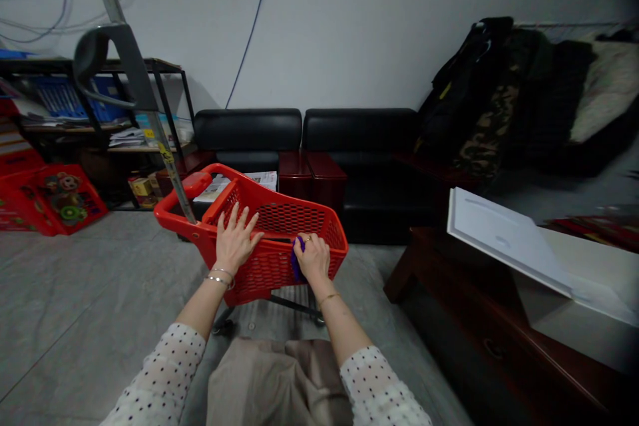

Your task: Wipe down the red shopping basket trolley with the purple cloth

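A red plastic shopping cart (279, 223) with a mesh basket stands on the grey floor in front of me. My left hand (234, 239) lies flat, fingers spread, on the near rim of the basket. My right hand (313, 257) presses a small purple cloth (296, 265) against the basket's near outer wall. The cart's grey handle (107, 56) rises on a metal pole at the left.
A black sofa (349, 146) stands against the wall behind the cart. Dark wooden table (499, 319) at right carries a white board (504, 236). Coats (499, 93) are piled on the sofa's right. Shelves (100, 113) and red boxes (44, 200) stand at the left.
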Demonstrator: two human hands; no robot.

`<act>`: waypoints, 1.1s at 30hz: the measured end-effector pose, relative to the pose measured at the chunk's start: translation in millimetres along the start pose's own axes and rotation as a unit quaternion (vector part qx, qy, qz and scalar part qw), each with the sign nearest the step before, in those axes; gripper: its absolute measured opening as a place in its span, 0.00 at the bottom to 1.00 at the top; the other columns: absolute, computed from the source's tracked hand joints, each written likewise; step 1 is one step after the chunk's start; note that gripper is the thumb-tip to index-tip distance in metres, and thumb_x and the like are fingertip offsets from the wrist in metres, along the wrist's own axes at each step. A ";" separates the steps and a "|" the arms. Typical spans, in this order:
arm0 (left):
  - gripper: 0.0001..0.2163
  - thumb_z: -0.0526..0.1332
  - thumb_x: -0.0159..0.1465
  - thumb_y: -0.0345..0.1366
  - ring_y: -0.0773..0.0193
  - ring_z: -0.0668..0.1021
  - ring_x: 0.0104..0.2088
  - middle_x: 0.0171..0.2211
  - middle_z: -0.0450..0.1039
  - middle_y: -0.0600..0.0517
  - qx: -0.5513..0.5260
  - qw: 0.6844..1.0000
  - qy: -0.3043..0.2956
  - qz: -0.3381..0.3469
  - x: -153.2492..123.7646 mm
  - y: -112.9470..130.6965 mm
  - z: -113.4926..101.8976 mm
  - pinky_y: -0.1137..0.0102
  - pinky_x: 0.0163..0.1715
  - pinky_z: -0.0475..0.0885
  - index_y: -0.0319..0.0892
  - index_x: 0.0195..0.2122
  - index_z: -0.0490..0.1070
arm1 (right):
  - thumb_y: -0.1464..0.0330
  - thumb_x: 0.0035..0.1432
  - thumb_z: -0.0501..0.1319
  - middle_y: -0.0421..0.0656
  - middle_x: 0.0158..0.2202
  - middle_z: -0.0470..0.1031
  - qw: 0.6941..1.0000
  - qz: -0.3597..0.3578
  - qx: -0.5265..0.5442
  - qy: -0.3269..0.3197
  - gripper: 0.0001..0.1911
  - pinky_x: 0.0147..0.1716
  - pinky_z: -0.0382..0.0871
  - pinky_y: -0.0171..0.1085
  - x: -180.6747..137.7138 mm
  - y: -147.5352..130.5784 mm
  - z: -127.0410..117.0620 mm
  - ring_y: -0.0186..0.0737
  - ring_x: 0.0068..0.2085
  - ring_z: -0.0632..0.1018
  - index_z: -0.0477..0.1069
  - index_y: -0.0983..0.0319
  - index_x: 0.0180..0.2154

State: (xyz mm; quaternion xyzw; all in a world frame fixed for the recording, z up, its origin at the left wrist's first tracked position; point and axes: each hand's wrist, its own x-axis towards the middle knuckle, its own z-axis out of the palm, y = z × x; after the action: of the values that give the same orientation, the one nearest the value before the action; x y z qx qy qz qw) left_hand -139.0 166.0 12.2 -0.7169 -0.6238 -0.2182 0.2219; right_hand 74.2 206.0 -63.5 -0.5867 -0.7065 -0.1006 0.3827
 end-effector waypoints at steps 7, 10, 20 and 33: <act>0.21 0.49 0.69 0.46 0.48 0.51 0.70 0.66 0.60 0.50 -0.023 0.998 0.039 -0.036 -1.3 14.1 13.9 0.46 0.66 0.44 0.51 0.62 0.67 | 0.65 0.66 0.54 0.48 0.37 0.74 0.998 0.049 -0.030 0.011 0.14 0.42 0.58 0.40 2.7 -19.9 -4.2 0.43 0.40 0.70 0.76 0.62 0.43; 0.20 0.49 0.69 0.45 0.49 0.54 0.69 0.64 0.64 0.49 -0.015 0.998 0.053 -0.032 -0.1 11.3 15.4 0.47 0.65 0.44 0.51 0.59 0.69 | 0.60 0.68 0.53 0.48 0.38 0.74 1.000 0.018 -0.020 0.004 0.17 0.42 0.59 0.40 4.9 -42.9 -0.3 0.43 0.40 0.71 0.76 0.62 0.46; 0.20 0.49 0.69 0.46 0.50 0.59 0.67 0.62 0.67 0.49 -0.015 0.998 0.056 -0.031 -0.1 9.0 16.7 0.49 0.65 0.46 0.49 0.56 0.73 | 0.65 0.66 0.53 0.46 0.36 0.76 0.998 0.048 0.016 0.040 0.16 0.44 0.60 0.39 -4.1 63.5 -15.7 0.40 0.38 0.72 0.78 0.63 0.42; 0.20 0.49 0.69 0.46 0.50 0.60 0.67 0.60 0.70 0.49 -0.007 0.998 0.050 -0.025 2.2 -0.2 20.3 0.50 0.65 0.47 0.48 0.55 0.74 | 0.63 0.67 0.54 0.45 0.37 0.76 0.997 -0.038 0.061 -0.001 0.15 0.43 0.58 0.36 0.6 21.8 -9.6 0.39 0.39 0.72 0.78 0.60 0.42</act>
State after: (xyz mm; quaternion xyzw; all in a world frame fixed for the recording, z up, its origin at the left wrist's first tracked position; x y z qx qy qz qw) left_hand -138.2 179.9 -2.9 -0.6906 -0.6282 -0.2638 0.2425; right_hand 97.9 207.1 -63.2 -0.5348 -0.7337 -0.0713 0.4130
